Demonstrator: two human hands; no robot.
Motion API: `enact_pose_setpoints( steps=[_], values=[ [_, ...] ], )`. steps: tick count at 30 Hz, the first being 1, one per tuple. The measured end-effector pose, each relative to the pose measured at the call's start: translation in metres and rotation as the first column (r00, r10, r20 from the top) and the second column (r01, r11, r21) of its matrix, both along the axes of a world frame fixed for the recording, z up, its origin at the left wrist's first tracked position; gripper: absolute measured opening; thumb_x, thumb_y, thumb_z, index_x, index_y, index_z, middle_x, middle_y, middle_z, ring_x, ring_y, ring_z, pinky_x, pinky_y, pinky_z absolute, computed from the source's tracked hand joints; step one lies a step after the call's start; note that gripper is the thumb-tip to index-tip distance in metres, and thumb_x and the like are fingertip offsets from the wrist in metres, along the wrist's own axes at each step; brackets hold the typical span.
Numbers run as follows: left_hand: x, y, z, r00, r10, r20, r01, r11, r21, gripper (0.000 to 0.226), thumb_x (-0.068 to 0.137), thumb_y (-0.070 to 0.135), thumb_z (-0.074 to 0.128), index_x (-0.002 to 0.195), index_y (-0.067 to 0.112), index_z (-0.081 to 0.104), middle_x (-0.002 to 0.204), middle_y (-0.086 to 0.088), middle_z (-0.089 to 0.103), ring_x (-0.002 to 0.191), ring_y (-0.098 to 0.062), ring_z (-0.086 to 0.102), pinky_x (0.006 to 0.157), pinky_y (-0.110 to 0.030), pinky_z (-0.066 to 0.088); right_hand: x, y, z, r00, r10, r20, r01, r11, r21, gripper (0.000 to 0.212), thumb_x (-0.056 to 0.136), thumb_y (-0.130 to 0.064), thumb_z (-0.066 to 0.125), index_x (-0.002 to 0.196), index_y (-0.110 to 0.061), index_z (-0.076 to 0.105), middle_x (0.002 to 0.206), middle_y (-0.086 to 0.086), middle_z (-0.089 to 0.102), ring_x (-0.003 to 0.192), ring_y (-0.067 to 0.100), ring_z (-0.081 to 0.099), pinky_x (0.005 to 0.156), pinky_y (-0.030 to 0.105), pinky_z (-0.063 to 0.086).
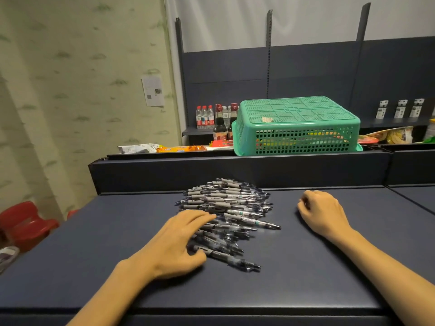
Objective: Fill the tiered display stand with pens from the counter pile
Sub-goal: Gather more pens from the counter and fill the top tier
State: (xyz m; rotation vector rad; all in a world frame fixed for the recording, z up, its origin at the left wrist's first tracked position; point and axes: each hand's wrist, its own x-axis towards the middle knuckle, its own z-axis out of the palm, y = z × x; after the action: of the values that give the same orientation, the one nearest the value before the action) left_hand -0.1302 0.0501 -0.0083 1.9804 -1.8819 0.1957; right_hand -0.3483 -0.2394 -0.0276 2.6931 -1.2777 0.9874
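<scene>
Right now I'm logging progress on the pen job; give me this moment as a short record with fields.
pens: loose pile of pens on the dark counter
left hand: left hand spread on the pile's near edge
right hand: right hand loosely curled on the counter, holding nothing
display stand: not in view
behind: upturned green basket

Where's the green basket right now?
In the head view, the green basket sits upside down behind the counter's raised back edge, right of centre, beyond the pile of pens, with bottles to its left.
</scene>
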Motion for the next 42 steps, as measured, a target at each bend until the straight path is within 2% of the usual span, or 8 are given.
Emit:
enact_pose_setpoints(
  steps=[7, 12, 16, 21, 25, 36, 39, 42],
  values=[
    [-0.015, -0.024, -0.005, 0.987, 0.049, -0.156, -0.021, 0.985, 0.171, 0.068, 0.074, 0.046, 0.052, 0.137, 0.047, 0.028, 0.127, 0.021, 0.020, 0.114, 0.003, 0.012, 0.108, -0.028, 0.015, 0.000, 0.001, 0.001, 1.000, 0.001, -0.013, -0.001, 1.000, 0.014, 0.021, 0.090, -0.024, 0.052, 0.080, -0.007, 0.057, 0.079, 0.005, 0.058, 0.082, 0.030, 0.054, 0.063, 0.034, 0.042],
    [-0.018, -0.030, -0.008, 0.993, 0.042, -0.108, -0.025, 0.988, 0.156, 0.063, 0.081, 0.060, 0.055, 0.136, 0.052, 0.025, 0.126, 0.022, 0.018, 0.122, -0.002, 0.012, 0.110, -0.030, 0.014, 0.000, -0.001, 0.001, 1.000, 0.011, -0.011, -0.010, 1.000, 0.015, 0.020, 0.090, -0.025, 0.052, 0.079, -0.009, 0.057, 0.080, 0.004, 0.058, 0.083, 0.029, 0.054, 0.063, 0.033, 0.039],
    [-0.014, -0.023, -0.002, 0.986, -0.023, -0.166, 0.044, 0.991, 0.124, 0.054, 0.088, 0.048, 0.055, 0.134, 0.057, 0.030, 0.130, 0.026, 0.023, 0.120, 0.020, 0.006, 0.106, -0.024, 0.012, 0.000, -0.001, 0.000, 1.000, 0.013, -0.010, -0.013, 1.000, 0.012, 0.021, 0.091, -0.025, 0.051, 0.081, -0.008, 0.058, 0.082, 0.005, 0.060, 0.084, 0.029, 0.055, 0.065, 0.034, 0.042],
    [-0.017, -0.014, 0.001, 0.989, -0.087, -0.123, 0.093, 0.995, 0.039, 0.034, 0.084, 0.055, 0.059, 0.116, 0.057, 0.048, 0.135, 0.034, 0.020, 0.129, 0.016, 0.006, 0.106, -0.018, 0.007, 0.001, -0.004, 0.000, 1.000, 0.014, -0.006, -0.014, 1.000, 0.018, 0.021, 0.090, -0.025, 0.052, 0.083, -0.008, 0.060, 0.084, 0.006, 0.061, 0.086, 0.030, 0.056, 0.067, 0.035, 0.044],
    [-0.023, -0.021, -0.005, 0.990, -0.137, -0.035, 0.137, 0.991, 0.002, 0.027, 0.084, 0.066, 0.049, 0.105, 0.051, 0.056, 0.136, 0.030, 0.025, 0.134, 0.005, 0.012, 0.110, -0.028, 0.012, 0.001, -0.003, 0.000, 1.000, 0.021, 0.000, -0.021, 0.999, 0.024, 0.020, 0.090, -0.024, 0.052, 0.082, -0.008, 0.061, 0.084, 0.007, 0.062, 0.087, 0.030, 0.056, 0.067, 0.035, 0.044],
    [0.002, 0.004, -0.006, 0.992, -0.066, -0.105, 0.064, 0.998, -0.021, 0.007, 0.087, 0.047, 0.060, 0.093, 0.043, 0.061, 0.132, 0.031, 0.034, 0.133, 0.003, 0.022, 0.107, -0.033, 0.021, -0.001, -0.001, 0.000, 0.999, 0.033, 0.010, -0.033, 0.999, 0.022, 0.018, 0.089, -0.023, 0.053, 0.081, -0.008, 0.060, 0.084, 0.007, 0.061, 0.086, 0.030, 0.055, 0.065, 0.033, 0.042],
    [0.006, 0.006, -0.005, 0.993, -0.010, -0.118, 0.012, 1.000, 0.019, 0.019, 0.085, 0.046, 0.058, 0.103, 0.047, 0.055, 0.137, 0.033, 0.030, 0.134, 0.009, 0.017, 0.110, -0.032, 0.017, -0.001, -0.001, 0.000, 1.000, 0.030, 0.007, -0.030, 0.999, 0.020, 0.020, 0.090, -0.023, 0.052, 0.080, -0.008, 0.060, 0.084, 0.007, 0.061, 0.086, 0.030, 0.055, 0.066, 0.034, 0.044],
    [-0.001, -0.005, -0.002, 0.986, 0.027, -0.165, -0.013, 0.996, 0.088, 0.054, 0.072, 0.048, 0.047, 0.125, 0.053, 0.036, 0.139, 0.038, 0.020, 0.130, 0.021, 0.001, 0.111, -0.026, 0.006, -0.001, 0.000, 0.000, 1.000, 0.019, -0.004, -0.019, 1.000, 0.021, 0.021, 0.090, -0.024, 0.052, 0.082, -0.007, 0.061, 0.084, 0.006, 0.061, 0.087, 0.029, 0.055, 0.066, 0.034, 0.044]
  ],
)
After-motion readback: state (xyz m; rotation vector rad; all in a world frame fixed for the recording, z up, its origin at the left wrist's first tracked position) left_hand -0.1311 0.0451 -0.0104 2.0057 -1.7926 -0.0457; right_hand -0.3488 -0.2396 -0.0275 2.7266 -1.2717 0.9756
